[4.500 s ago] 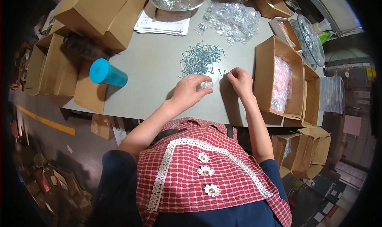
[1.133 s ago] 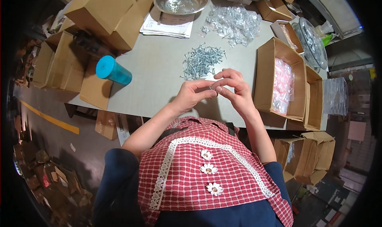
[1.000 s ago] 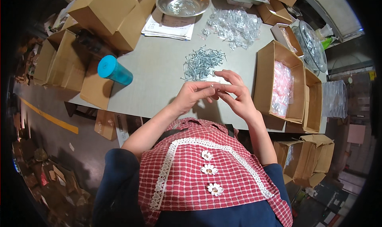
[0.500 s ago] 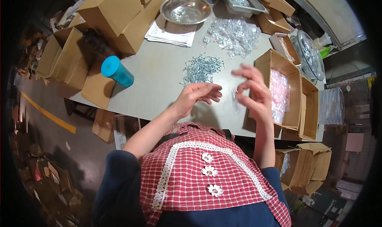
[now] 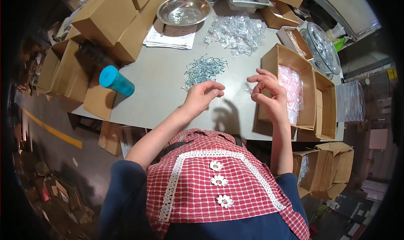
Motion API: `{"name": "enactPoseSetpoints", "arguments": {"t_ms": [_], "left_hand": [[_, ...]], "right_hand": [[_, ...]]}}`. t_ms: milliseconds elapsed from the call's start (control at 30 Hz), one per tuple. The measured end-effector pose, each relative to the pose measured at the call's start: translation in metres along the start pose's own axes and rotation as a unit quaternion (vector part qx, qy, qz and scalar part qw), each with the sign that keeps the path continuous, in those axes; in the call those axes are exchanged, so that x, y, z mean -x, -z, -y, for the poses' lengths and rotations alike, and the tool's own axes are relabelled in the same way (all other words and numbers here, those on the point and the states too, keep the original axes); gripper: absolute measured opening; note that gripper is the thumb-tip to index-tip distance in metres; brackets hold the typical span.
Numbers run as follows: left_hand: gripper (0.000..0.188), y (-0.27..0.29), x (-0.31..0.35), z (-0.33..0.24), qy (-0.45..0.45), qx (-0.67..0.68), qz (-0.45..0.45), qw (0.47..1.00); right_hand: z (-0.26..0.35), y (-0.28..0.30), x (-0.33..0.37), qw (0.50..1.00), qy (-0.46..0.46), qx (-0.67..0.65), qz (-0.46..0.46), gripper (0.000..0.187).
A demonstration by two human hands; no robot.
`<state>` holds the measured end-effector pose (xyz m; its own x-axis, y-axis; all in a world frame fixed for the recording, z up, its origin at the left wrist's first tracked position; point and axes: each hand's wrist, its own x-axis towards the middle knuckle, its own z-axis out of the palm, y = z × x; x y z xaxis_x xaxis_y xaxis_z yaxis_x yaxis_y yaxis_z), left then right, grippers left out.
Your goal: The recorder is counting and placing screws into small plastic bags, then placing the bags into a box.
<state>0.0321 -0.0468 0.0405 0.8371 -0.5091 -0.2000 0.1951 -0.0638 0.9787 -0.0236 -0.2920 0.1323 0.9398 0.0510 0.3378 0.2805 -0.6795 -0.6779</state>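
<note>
A loose heap of silvery screws (image 5: pixel 206 70) lies on the grey table (image 5: pixel 162 78). My left hand (image 5: pixel 201 98) hovers at the near side of the heap, fingers curled together with the thumb against them; what they hold, if anything, is hidden. To its right, my right hand (image 5: pixel 270 93) is raised above the table, thumb and forefinger pinched, the other fingers lifted. A bit of clear plastic, apparently a small bag (image 5: pixel 248 90), shows at that pinch. Farther back lies a pile of filled clear bags (image 5: pixel 240 33) with metal parts inside.
A cardboard box (image 5: pixel 310 109) of pink-edged plastic bags (image 5: pixel 290 88) stands right of my right hand. A steel bowl (image 5: pixel 184 10) with some screws rests on papers (image 5: pixel 168 40) at the back. A blue-lidded bottle (image 5: pixel 118 81) stands left, beside large cartons (image 5: pixel 103 19).
My left hand has turned, its fingers now curled nearer the thumb. The pinch of my right hand has tightened, and less of the clear plastic shows. The whole view has shifted slightly.
</note>
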Motion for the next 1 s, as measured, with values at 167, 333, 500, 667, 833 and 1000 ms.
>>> {"name": "enactPoseSetpoints", "arguments": {"t_ms": [167, 333, 500, 667, 833, 1000], "left_hand": [[0.026, -0.014, -0.013, -0.016, -0.038, -0.036, 0.026, 0.998], [0.028, -0.031, -0.02, -0.023, -0.13, -0.087, 0.043, 0.987], [0.028, -0.041, -0.024, -0.035, -0.192, -0.088, 0.083, 0.974], [0.027, -0.047, -0.025, -0.041, -0.173, -0.063, 0.102, 0.978], [0.022, -0.054, -0.028, -0.041, -0.113, -0.012, 0.144, 0.983], [0.018, -0.061, -0.025, -0.051, -0.061, 0.0, 0.175, 0.983]], "right_hand": [[-0.002, 0.01, 0.007, 0.995, 0.048, 0.075, -0.038, 0.007], [-0.003, 0.015, 0.015, 0.999, -0.023, -0.047, -0.012, 0.006], [-0.007, 0.017, 0.025, 0.991, -0.075, -0.104, -0.025, 0.007], [-0.01, 0.019, 0.03, 0.985, -0.084, -0.15, -0.02, 0.008], [-0.013, 0.019, 0.038, 0.947, -0.206, -0.244, 0.015, 0.005], [-0.01, 0.024, 0.042, 0.915, -0.234, -0.326, 0.05, 0.005]]}}
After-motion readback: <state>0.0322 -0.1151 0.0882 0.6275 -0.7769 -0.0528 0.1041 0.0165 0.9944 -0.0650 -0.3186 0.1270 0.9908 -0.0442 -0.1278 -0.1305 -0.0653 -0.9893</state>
